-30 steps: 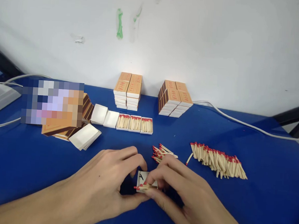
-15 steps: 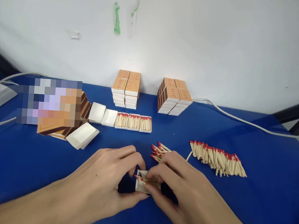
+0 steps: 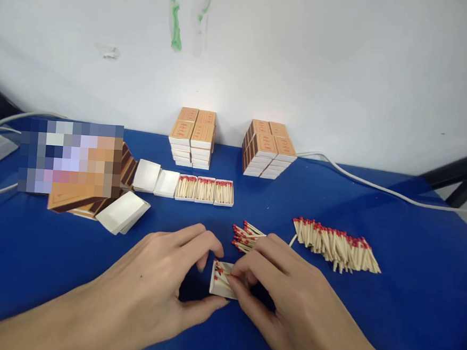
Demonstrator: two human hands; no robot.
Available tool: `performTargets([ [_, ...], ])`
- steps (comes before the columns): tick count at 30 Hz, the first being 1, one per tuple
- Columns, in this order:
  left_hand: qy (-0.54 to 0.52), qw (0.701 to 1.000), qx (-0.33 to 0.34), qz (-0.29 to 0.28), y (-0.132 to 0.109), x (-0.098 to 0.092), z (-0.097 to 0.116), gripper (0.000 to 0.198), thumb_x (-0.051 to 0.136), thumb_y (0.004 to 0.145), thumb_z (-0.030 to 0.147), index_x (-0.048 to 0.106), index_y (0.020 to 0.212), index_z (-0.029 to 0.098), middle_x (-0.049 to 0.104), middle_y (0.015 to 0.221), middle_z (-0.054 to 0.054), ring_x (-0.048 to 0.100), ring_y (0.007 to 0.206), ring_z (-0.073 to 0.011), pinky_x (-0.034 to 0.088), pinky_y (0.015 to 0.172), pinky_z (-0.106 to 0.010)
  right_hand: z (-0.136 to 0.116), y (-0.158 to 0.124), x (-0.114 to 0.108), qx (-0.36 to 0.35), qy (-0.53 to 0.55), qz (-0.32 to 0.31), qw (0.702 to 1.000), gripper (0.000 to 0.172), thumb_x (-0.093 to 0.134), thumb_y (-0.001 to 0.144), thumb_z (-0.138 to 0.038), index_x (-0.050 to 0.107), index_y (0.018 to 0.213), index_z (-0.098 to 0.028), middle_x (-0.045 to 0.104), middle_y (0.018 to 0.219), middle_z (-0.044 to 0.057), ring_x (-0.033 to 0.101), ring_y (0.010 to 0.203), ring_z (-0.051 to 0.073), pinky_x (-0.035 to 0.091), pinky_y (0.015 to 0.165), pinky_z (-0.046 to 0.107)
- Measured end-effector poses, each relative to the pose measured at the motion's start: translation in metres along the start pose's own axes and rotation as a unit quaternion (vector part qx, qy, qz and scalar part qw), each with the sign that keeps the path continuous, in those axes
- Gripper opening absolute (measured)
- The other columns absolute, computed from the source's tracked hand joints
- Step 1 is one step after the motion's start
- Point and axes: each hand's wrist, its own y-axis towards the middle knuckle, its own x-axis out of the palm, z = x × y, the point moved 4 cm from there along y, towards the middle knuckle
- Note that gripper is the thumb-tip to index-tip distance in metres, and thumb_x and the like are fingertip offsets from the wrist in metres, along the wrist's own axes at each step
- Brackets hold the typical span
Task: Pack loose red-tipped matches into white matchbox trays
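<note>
A small white matchbox tray point(image 3: 219, 290) lies on the blue table between my hands, with a few red-tipped matches point(image 3: 219, 270) slanting inside it. My left hand point(image 3: 170, 272) brackets the tray, its thumb against the near edge and its curled index finger at the far left corner. My right hand point(image 3: 277, 285) reaches over the tray's right part, thumb and index finger pinched on matches. Its fingers hide the right end of the tray. Just behind the right hand lies a small loose heap of matches point(image 3: 245, 237), partly covered by the knuckles.
A larger row of matches point(image 3: 336, 243) spreads on the right. Three filled trays point(image 3: 205, 189) stand beside empty trays point(image 3: 166, 183). Stacked matchboxes point(image 3: 191, 135) and a second stack point(image 3: 269, 145) stand by the wall. More trays point(image 3: 122, 212) and boxes lie left. A white cable point(image 3: 357, 178) runs behind.
My right hand's pinched fingers have shifted slightly in the tray, and the matches there now fan out at a different slant. My left index finger has lifted slightly. The whole view has shifted a little.
</note>
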Motion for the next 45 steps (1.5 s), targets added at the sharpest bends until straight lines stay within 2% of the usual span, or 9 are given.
performTargets([
  [2, 0.004, 1.000, -0.007, 0.010, 0.000, -0.001, -0.001, 0.045, 0.092, 0.090, 0.035, 0.061, 0.122, 0.033, 0.064, 0.098, 0.009, 0.054, 0.064, -0.0093, 0.045, 0.058, -0.027, 0.001, 0.001, -0.001, 0.005, 0.010, -0.004, 1.000, 0.019, 0.065, 0.107, -0.010, 0.066, 0.094, -0.023, 0.070, 0.096, 0.002, 0.070, 0.092, 0.020, 0.058, 0.074, 0.031],
  [7, 0.004, 0.999, 0.019, 0.028, 0.002, -0.004, -0.001, 0.027, 0.087, 0.097, 0.039, 0.064, 0.108, 0.030, 0.066, 0.091, 0.009, 0.053, 0.061, -0.0085, 0.043, 0.054, -0.026, 0.002, 0.001, -0.001, 0.015, 0.019, -0.003, 1.000, 0.019, 0.069, 0.106, -0.010, 0.063, 0.094, -0.024, 0.069, 0.094, 0.000, 0.070, 0.089, 0.018, 0.056, 0.070, 0.030],
  [17, -0.025, 0.996, 0.075, 0.034, 0.006, -0.007, 0.004, 0.011, 0.082, 0.105, 0.029, 0.072, 0.109, 0.027, 0.072, 0.093, 0.007, 0.061, 0.070, -0.0058, 0.046, 0.059, -0.020, 0.006, 0.001, -0.007, 0.059, 0.022, -0.018, 0.998, 0.020, 0.077, 0.102, -0.009, 0.067, 0.094, -0.024, 0.072, 0.092, -0.002, 0.072, 0.086, 0.016, 0.054, 0.067, 0.027],
  [23, -0.030, 0.998, 0.054, 0.025, 0.002, -0.003, 0.001, 0.017, 0.082, 0.103, 0.027, 0.066, 0.109, 0.027, 0.070, 0.096, 0.007, 0.057, 0.068, -0.0068, 0.045, 0.058, -0.022, 0.005, 0.003, -0.006, 0.062, 0.016, -0.023, 0.998, 0.020, 0.075, 0.101, -0.008, 0.068, 0.093, -0.024, 0.072, 0.089, -0.002, 0.072, 0.082, 0.016, 0.053, 0.066, 0.026],
  [26, -0.022, 0.999, 0.020, 0.015, 0.000, 0.000, -0.002, 0.034, 0.085, 0.098, 0.027, 0.064, 0.124, 0.032, 0.069, 0.098, 0.008, 0.057, 0.067, -0.0081, 0.046, 0.058, -0.023, 0.005, 0.003, -0.008, 0.063, 0.008, -0.024, 0.998, 0.016, 0.071, 0.103, -0.010, 0.068, 0.096, -0.024, 0.073, 0.091, -0.001, 0.073, 0.081, 0.016, 0.054, 0.067, 0.027],
  [29, -0.003, 0.999, 0.021, 0.028, 0.000, 0.001, -0.002, 0.059, 0.090, 0.094, 0.031, 0.059, 0.144, 0.035, 0.068, 0.100, 0.008, 0.063, 0.073, -0.0101, 0.053, 0.066, -0.025, 0.007, 0.003, -0.016, 0.073, -0.037, 0.011, 0.997, 0.009, 0.068, 0.106, -0.018, 0.071, 0.102, -0.025, 0.075, 0.090, -0.001, 0.074, 0.075, 0.016, 0.054, 0.063, 0.027],
  [34, 0.019, 0.999, 0.044, 0.027, 0.003, 0.000, 0.001, 0.025, 0.084, 0.099, 0.029, 0.071, 0.120, 0.030, 0.064, 0.093, 0.006, 0.063, 0.074, -0.0114, 0.046, 0.063, -0.028, 0.021, 0.001, -0.036, 0.123, -0.224, 0.097, 0.962, 0.018, 0.059, 0.109, -0.032, 0.069, 0.095, -0.026, 0.065, 0.064, -0.004, 0.063, 0.047, 0.021, 0.037, 0.047, 0.033],
  [39, 0.007, 0.999, 0.045, -0.002, 0.004, -0.003, 0.002, 0.023, 0.083, 0.099, 0.027, 0.072, 0.118, 0.029, 0.064, 0.092, 0.006, 0.062, 0.074, -0.0110, 0.045, 0.063, -0.028, 0.034, -0.005, -0.043, 0.152, -0.354, 0.089, 0.919, 0.025, 0.062, 0.104, -0.040, 0.066, 0.082, -0.029, 0.063, 0.055, -0.001, 0.064, 0.042, 0.033, 0.025, 0.048, 0.032],
  [45, -0.002, 0.999, 0.044, -0.003, 0.003, -0.003, 0.003, 0.023, 0.083, 0.099, 0.025, 0.072, 0.118, 0.029, 0.064, 0.092, 0.006, 0.062, 0.074, -0.0108, 0.046, 0.064, -0.028, 0.037, -0.011, -0.042, 0.130, -0.386, 0.054, 0.912, 0.029, 0.056, 0.105, -0.037, 0.061, 0.077, -0.029, 0.061, 0.052, 0.003, 0.063, 0.039, 0.033, 0.016, 0.051, 0.029],
])
